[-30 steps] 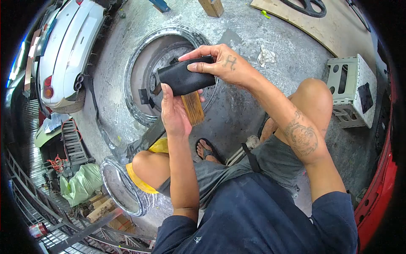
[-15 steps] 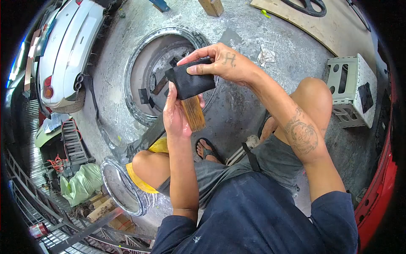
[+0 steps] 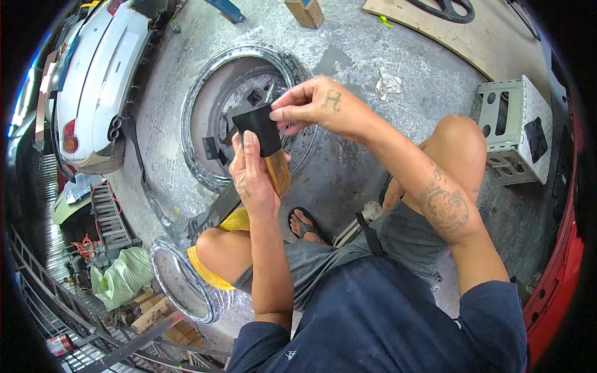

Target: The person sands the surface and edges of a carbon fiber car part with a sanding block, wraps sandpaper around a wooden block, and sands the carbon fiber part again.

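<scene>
My left hand (image 3: 254, 180) grips a wooden block (image 3: 277, 175) together with a black sheet of sandpaper (image 3: 266, 138), the thumb pressing flat on the sheet. The sandpaper covers the block's upper end; striped wood shows below it. At the sheet's upper right corner, my right hand (image 3: 323, 109) pinches the edge between thumb and forefinger, its other fingers loosely curled. Beneath both hands a large wheel rim (image 3: 191, 102) lies on the floor. Inside it are dark scraps (image 3: 210, 148) and other small pieces, partly hidden by my hands.
A second rim (image 3: 163, 245) stands beside my knee at left. A grey-white step stool (image 3: 510, 140) is at right, and a white car (image 3: 93, 68) at upper left. A wooden board (image 3: 429, 31) lies at top right. A red panel (image 3: 563, 267) borders the right.
My right hand has shifted from the sheet's top face to its corner. The left thumb now lies over the sandpaper, and the block and sheet have turned more upright.
</scene>
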